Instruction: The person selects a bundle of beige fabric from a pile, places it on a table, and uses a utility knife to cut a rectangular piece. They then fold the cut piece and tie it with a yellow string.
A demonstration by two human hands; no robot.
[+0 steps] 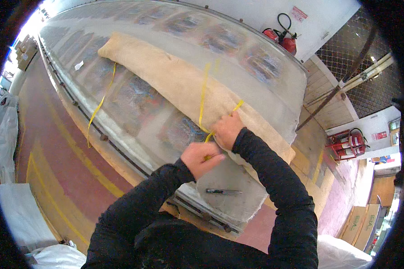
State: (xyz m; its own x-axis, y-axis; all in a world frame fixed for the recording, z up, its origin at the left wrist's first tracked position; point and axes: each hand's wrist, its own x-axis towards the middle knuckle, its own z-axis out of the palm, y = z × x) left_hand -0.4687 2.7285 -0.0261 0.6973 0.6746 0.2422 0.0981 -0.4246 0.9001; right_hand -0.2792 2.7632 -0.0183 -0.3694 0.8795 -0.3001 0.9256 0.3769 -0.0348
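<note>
A long tan fabric roll lies slantwise across a long stained table. A yellow strap runs over the roll to its near side, where both of my hands are. My left hand is closed on the strap, just off the roll's near edge. Resting on the roll, my right hand has its fingers curled round the strap, and a short yellow piece sticks out beyond it. The exact grip is partly hidden. Another yellow strap trails from the roll's far end over the table edge. A dark pen lies near me.
A dark rail with knobs follows the table's near edge. Red fire extinguishers stand behind the table, and more red ones are at the right. Cardboard boxes lean at the lower right. Plastic-wrapped goods stand at the left.
</note>
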